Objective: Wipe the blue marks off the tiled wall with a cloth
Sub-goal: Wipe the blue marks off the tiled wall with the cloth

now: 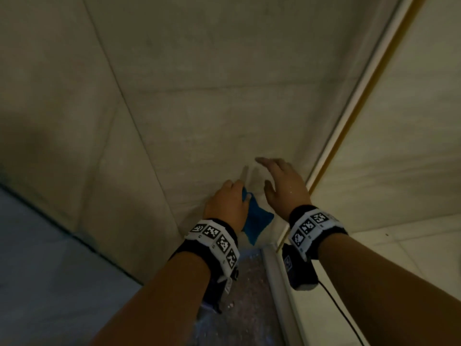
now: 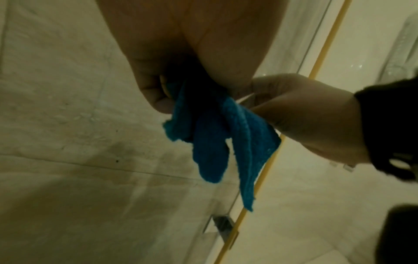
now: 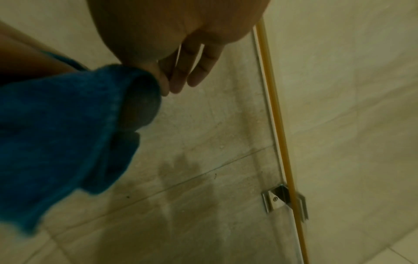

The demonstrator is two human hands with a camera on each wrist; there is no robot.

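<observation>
Gripping blue cloth (image 1: 255,221), left hand (image 1: 225,204)

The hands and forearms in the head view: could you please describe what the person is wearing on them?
Both forearms are bare, with no sleeves or gloves. Behind the left hand sits a black wristband carrying a white plate of square black-and-white markers. Behind the right hand is a matching band. A dark camera box hangs under the right wrist, with a thin black cable trailing from it.

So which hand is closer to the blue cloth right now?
Left. The left hand grips the cloth bunched in its fingers. The right hand is open just beside it, holding nothing.
</observation>
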